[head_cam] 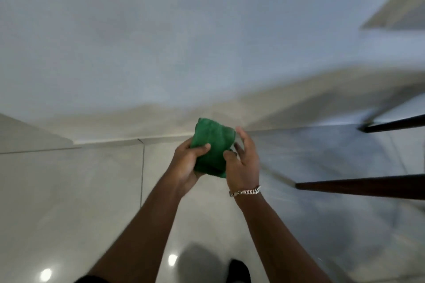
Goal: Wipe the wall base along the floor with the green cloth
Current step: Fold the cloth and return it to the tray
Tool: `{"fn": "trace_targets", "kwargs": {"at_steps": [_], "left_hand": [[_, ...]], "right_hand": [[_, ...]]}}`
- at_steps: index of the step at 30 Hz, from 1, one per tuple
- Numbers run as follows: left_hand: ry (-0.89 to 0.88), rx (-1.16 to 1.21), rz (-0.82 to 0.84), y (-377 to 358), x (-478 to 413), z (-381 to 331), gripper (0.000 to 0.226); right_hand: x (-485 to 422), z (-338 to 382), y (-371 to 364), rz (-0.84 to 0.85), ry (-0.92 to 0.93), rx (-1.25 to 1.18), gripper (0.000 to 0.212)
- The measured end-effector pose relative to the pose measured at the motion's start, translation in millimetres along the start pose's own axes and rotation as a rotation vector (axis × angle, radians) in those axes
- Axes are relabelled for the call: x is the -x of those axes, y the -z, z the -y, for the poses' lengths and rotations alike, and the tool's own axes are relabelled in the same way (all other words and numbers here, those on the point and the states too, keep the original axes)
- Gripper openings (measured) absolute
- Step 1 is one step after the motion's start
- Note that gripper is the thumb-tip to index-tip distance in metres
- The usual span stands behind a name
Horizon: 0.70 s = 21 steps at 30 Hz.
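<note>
A folded green cloth [210, 145] is held up in front of me, well above the floor. My left hand [187, 164] grips its left and lower side, thumb on top of the fabric. My right hand [241, 163], with a silver bracelet at the wrist, touches the cloth's right edge with thumb and fingertips, the other fingers spread. The wall base [110, 141] is a pale strip where the white wall meets the glossy floor tiles, beyond and below the cloth. The picture is blurred by motion.
Two dark wooden furniture legs [368, 187] reach in from the right over the floor. A pale ledge or frame [395, 9] sits at the upper right. My dark shoe [238, 270] shows at the bottom. Glossy tiles [69, 190] spread to the left.
</note>
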<state>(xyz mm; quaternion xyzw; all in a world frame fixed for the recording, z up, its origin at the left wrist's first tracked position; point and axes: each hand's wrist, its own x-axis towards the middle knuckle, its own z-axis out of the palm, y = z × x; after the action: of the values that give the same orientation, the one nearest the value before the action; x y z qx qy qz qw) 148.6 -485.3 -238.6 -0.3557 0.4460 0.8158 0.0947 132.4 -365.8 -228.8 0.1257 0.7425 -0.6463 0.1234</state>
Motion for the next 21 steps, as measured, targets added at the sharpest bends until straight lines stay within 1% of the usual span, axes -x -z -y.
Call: {"fn": "trace_targets", "kwargs": {"at_steps": [2,3,4,5,7,9,11,14,17,21], "left_hand": [[0.023,0.084,0.069,-29.4,52.8,-24.2,0.035],[0.029,0.103,0.105,-47.5,81.2,-38.9,0.035],[0.032,0.106,0.125,-67.8,107.5,-53.8,0.035],[0.036,0.088,0.144,-89.7,131.0,-65.5,0.034],[0.048,0.005,0.152,-129.1,165.6,-79.4,0.035],[0.075,-0.118,0.161,-178.9,192.8,-90.3,0.035],[0.094,-0.231,0.196,-230.5,211.8,-86.9,0.033],[0.137,-0.336,0.256,-304.3,223.5,-66.0,0.028],[0.113,-0.532,0.28,-378.4,217.5,-24.5,0.018],[-0.027,-0.799,0.171,-469.2,193.8,38.9,0.014]], "right_hand": [[24.9,50.4,28.8,-0.038,-0.125,0.064,0.066],[37.0,80.1,46.9,-0.032,-0.191,0.059,0.069],[48.0,109.8,66.5,-0.021,-0.238,0.044,0.067],[58.6,136.3,88.6,-0.023,-0.245,0.042,0.06],[78.4,179.9,127.5,-0.055,-0.178,0.126,0.043],[91.2,218.2,175.3,-0.144,-0.126,0.203,0.037],[97.8,240.7,229.9,-0.219,-0.094,0.247,0.034],[94.8,244.2,315.6,-0.297,-0.105,0.281,0.029],[77.4,226.6,401.5,-0.385,-0.129,0.306,0.028],[27.4,196.1,491.1,-0.376,-0.197,0.357,0.031]]}}
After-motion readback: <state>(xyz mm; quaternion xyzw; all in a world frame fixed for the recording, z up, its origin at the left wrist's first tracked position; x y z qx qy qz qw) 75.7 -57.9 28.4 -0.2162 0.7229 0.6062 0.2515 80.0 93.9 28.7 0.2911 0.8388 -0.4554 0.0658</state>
